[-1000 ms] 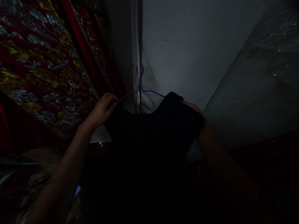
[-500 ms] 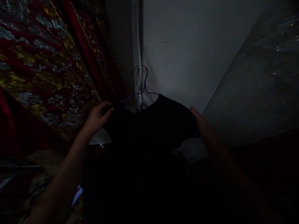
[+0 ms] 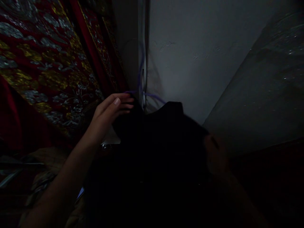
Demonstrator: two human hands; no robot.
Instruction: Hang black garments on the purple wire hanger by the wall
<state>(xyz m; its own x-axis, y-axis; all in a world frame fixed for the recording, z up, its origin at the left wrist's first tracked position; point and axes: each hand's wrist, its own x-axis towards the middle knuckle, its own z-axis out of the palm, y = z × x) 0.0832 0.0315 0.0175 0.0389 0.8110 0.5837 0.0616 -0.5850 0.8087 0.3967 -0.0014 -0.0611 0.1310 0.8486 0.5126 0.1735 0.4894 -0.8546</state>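
A black short-sleeved top (image 3: 161,139) is draped on a thin purple wire hanger (image 3: 155,96), whose hook shows blurred in front of the wall corner. At the top's left shoulder, my left hand (image 3: 108,112) lies with fingers stretched out against the fabric beside the hanger's arm. Lower down on the other side, my right hand (image 3: 216,153) is closed on the edge of the sleeve, dim and partly lost in shadow. The fabric slopes from the neckline toward that hand. Darkness hides the lower part of the top.
A red curtain (image 3: 54,63) with gold and silver flower patterns hangs at the left. Behind the hanger is a pale wall (image 3: 190,57) with a cable (image 3: 143,31) down its corner. Shiny plastic sheeting (image 3: 261,91) covers the right side. Rumpled cloth (image 3: 48,158) lies lower left.
The hanger's hook has risen and tilted left. My left hand has moved right and laid its fingers over the shoulder. My right hand has dropped lower, pulling the sleeve rightward and down.
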